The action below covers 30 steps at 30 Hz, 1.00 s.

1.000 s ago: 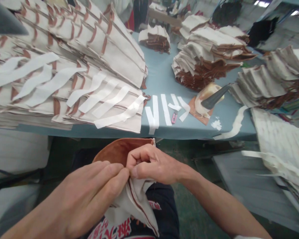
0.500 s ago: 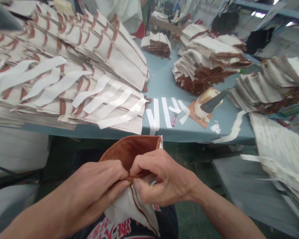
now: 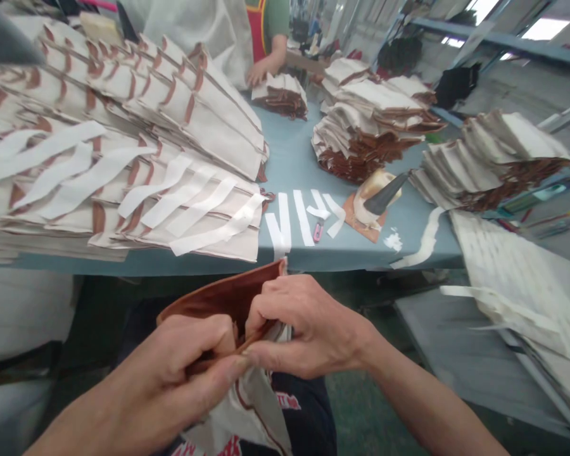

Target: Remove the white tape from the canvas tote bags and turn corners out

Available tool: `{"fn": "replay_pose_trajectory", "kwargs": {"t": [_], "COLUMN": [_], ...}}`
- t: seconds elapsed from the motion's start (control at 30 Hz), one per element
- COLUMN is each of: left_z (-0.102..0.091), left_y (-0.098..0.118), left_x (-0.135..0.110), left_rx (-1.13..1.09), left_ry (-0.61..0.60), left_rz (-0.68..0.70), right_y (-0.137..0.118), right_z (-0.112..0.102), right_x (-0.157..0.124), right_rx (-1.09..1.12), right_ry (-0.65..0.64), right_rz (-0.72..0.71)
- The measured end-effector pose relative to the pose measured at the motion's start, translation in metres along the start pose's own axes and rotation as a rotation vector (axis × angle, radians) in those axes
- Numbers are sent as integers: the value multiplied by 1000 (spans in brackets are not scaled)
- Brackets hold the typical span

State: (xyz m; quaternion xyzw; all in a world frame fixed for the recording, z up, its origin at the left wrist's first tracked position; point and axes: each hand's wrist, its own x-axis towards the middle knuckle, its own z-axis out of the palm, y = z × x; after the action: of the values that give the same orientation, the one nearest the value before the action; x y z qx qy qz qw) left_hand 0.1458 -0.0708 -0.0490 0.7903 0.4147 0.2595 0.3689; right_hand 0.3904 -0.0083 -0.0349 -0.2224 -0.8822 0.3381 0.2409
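In front of my lap I hold a white fabric piece with a brown lining [image 3: 213,294], which looks like a bag or pouch with its brown edge standing up. My left hand [image 3: 190,367] pinches the brown edge between thumb and bent fingers. Right beside it, my right hand [image 3: 304,326] grips the same edge, its thumb close to the left thumb. The white outer side [image 3: 247,411] hangs below my hands, with a dark brown seam line running down it. My fingers hide what lies exactly between them.
Rows of white pieces with brown trim [image 3: 218,133] cover the blue table's [image 3: 285,158] left. White strips [image 3: 304,218] lie near its edge, by a small pink object [image 3: 318,232] and a pot with a dark cone-shaped handle [image 3: 384,196]. Behind, another person's hand [image 3: 266,68] touches a stack [image 3: 280,95].
My hands pull the brown edge straighter, and its curved opening has flattened. The left thumb lies further along the edge. Another person's arm and hand have come into view at the back.
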Motion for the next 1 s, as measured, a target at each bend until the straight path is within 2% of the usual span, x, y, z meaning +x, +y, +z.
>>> {"fn": "replay_pose_trajectory", "kwargs": {"t": [0.17,0.27,0.37,0.5,0.67,0.9,1.0], "left_z": [5,-3,-14,-23,-16,-13,-20], "left_y": [-19,-33,-39,-24,1,1,5], "left_x": [-14,-15,-9,9,31,36,38], "left_rx": [-97,-166,-167,-35,22,97,137], "left_ry": [117,170,197,153,183,249,212], "left_rz": [8,-8,-37,66,168,310,341], "right_y": [20,22,12,-3,-7,-7,-7], "right_z": [-25,-30,-33,-39,-43,-41,-39], "right_x": [-9,-13,-9,6,22,25,27], "right_rx": [-33,11,40,53,10,49,19], "right_ry": [-125,-109,-51,-23,-81,-136,-151], "right_rz": [116,79,-11,-61,-49,-13,12]}}
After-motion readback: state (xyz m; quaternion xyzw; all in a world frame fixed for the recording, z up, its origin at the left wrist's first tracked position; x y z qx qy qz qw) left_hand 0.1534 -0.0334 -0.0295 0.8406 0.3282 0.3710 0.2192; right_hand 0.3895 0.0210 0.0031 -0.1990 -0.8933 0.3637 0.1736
